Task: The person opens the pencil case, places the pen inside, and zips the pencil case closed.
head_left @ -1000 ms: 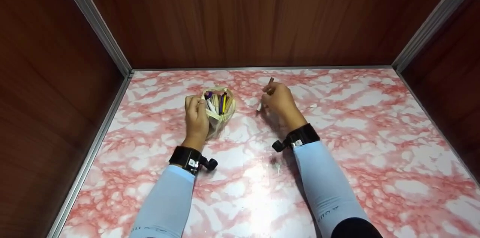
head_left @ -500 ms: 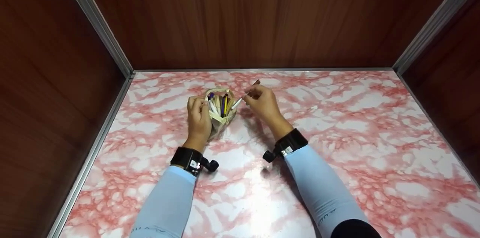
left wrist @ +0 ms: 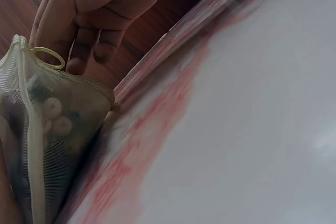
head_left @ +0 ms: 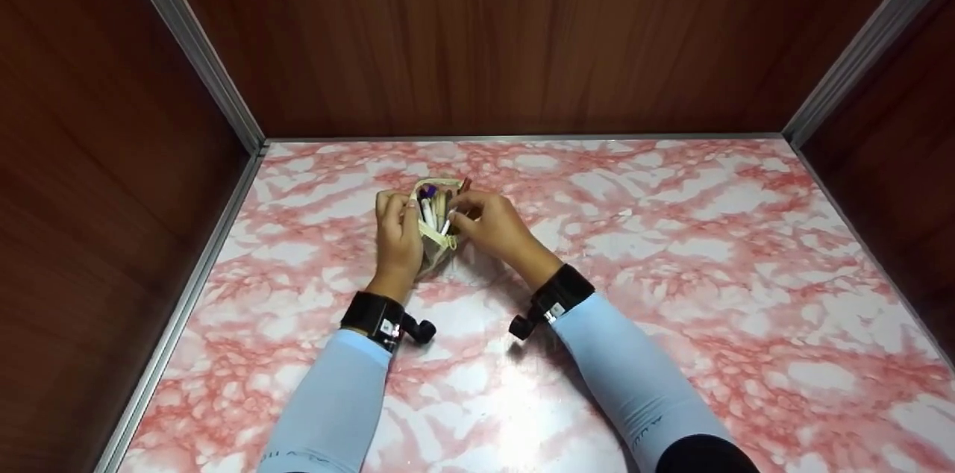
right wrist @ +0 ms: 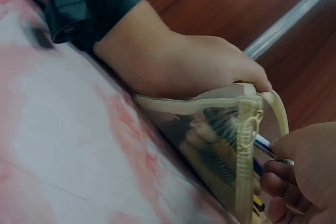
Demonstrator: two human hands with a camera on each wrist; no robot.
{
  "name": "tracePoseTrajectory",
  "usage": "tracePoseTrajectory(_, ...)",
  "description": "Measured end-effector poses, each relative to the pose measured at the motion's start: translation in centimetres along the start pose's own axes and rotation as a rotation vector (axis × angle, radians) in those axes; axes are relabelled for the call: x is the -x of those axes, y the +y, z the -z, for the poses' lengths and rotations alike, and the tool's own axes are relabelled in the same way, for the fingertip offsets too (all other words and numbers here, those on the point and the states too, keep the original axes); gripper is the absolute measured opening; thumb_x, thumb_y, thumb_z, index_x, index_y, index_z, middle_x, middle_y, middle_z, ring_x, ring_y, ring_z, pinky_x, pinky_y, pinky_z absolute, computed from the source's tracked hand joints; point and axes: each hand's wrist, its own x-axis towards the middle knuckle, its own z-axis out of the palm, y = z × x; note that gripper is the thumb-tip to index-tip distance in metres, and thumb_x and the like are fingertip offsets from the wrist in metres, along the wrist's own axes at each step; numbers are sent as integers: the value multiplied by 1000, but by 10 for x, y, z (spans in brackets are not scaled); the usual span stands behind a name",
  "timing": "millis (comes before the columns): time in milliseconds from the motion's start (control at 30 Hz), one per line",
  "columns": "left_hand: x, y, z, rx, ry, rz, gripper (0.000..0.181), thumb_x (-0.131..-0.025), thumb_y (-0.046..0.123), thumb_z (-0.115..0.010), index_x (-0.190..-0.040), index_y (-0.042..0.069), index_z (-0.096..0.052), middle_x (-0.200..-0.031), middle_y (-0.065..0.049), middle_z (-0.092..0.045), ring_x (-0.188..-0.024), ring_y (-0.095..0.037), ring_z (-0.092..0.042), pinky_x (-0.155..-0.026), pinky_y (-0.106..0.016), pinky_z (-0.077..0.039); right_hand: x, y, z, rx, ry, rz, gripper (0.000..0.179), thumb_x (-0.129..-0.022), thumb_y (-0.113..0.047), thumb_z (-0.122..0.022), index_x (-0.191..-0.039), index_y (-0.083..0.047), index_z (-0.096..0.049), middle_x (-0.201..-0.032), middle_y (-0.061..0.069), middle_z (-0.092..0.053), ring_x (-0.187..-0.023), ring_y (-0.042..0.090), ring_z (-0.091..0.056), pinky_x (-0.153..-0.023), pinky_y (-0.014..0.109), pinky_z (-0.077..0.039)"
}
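Observation:
A cream mesh zip pouch (head_left: 435,255) stands open-mouthed at the middle of the table, several pens and markers in it. On its left side my left hand (head_left: 398,240) grips the rim between thumb and fingers. My right hand (head_left: 498,225) pinches a slim pen (head_left: 466,185) with a brown upper end, its white lower end inside the pouch mouth. The right wrist view shows that pen (right wrist: 264,144) between thumb and forefinger, beside the zip's ring pull (right wrist: 249,132). A purple-capped marker (head_left: 429,192) and a white pen (head_left: 428,215) show in the pouch; my right fingers cover other contents.
The table (head_left: 731,294) has a red and white marbled top. Dark wood panels (head_left: 522,40) with metal edge strips (head_left: 183,48) enclose it at the back and sides. Each wrist wears a black camera band (head_left: 563,292).
My right hand has moved left with the pen, from apart on the right to the pouch mouth, where the pen's white end has gone in. My left hand has stayed on the rim, shifting slightly.

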Motion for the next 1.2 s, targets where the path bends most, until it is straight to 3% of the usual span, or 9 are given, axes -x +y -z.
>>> tracePoseTrajectory(167,0,0,0,-17,-2,-12,20,-114,12,-53,-102,-2,-62,-126,-18,-52,-111,-25,-57,-93,-29,-52,1,-2,-4,76,-105,42,27,-108,-13,-75,-133,-6,-83,-125,16,-84,-108,30,-79,-97,42,-66)
tracePoseTrajectory(267,-2,-1,1,-21,3,-27,22,-115,13,-53,-101,-2,-62,-125,-19,-52,-111,-26,-56,-94,-30,-49,0,-2,-4,99,-150,92,31,-109,-9,-71,-139,-8,-81,-137,18,-81,-129,38,-76,-110,47,-63)
tracePoseTrajectory(400,-2,-2,1,4,23,-3,22,-115,14,-53,-101,-1,-63,-127,-16,-54,-115,-22,-58,-98,-28,-50,0,0,3,58,-143,93,36,-108,-1,-68,-142,-8,-78,-146,18,-76,-141,40,-70,-117,48,-60)
tracePoseTrajectory(500,-2,-3,1,28,46,10,22,-115,13,-53,-101,-1,-62,-125,-14,-54,-114,-20,-57,-97,-27,-50,-1,3,11,56,-132,72,36,-102,7,-65,-132,-5,-79,-136,17,-78,-128,35,-74,-112,47,-62)
tracePoseTrajectory(633,-3,-4,1,54,72,1,22,-115,9,-53,-99,-2,-61,-120,-15,-52,-112,-21,-56,-98,-27,-48,-2,10,22,165,-208,48,35,-91,12,-65,-118,-4,-80,-126,14,-79,-122,33,-74,-112,47,-61)
tracePoseTrajectory(733,-3,-4,1,70,77,5,21,-115,8,-52,-98,-2,-61,-118,-13,-53,-112,-18,-55,-100,-26,-48,-2,16,27,276,-266,61,30,-93,8,-72,-116,-7,-83,-127,13,-80,-124,33,-74,-113,46,-60)
tracePoseTrajectory(833,-4,-3,0,90,68,-2,21,-115,7,-52,-98,-3,-60,-116,-11,-52,-109,-15,-54,-99,-25,-48,-3,19,30,342,-265,101,20,-97,0,-79,-115,-8,-85,-127,12,-81,-123,33,-75,-112,47,-61)
tracePoseTrajectory(1000,-4,-2,-4,116,-3,-42,20,-114,7,-54,-100,-5,-61,-114,-13,-53,-106,-15,-51,-95,-25,-45,-3,18,38,345,-187,185,10,-102,-3,-78,-110,-6,-83,-121,14,-82,-114,34,-78,-104,48,-64)
tracePoseTrajectory(1200,-1,0,-1,129,-202,-47,28,-114,20,-57,-121,-4,-68,-131,-17,-58,-122,-19,-58,-101,-33,-57,-2,7,55,314,-98,243,13,-101,4,-79,-107,-7,-81,-115,12,-82,-114,32,-78,-105,47,-64)
